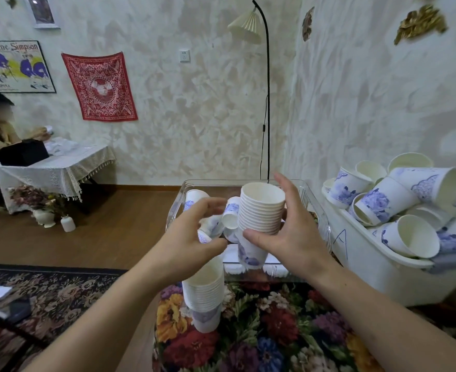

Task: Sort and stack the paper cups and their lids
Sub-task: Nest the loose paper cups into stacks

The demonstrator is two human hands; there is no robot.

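At the right edge, a white bin [377, 275] holds loose cups [388, 200]. A clear tray [318, 210] sits centre, its rim touching the bin. Above the tray, the right hand [288, 234] grasps a cup stack [259, 218]. The left hand [192, 234] grips single cups [231, 214]. A second stack [205, 294] stands on the near floral cloth [275, 331].

Left hand [194, 232] covers the top rim of the lower nested stack of white paper cups [204, 296] at lower centre. Right hand [288, 232] hides the right side of the tall stack of blue-flowered paper cups [259, 210]. White plastic bin [377, 275] cut off by right edge. Seated person's face at left blurred. Black object [14, 310] at lower left unclear.
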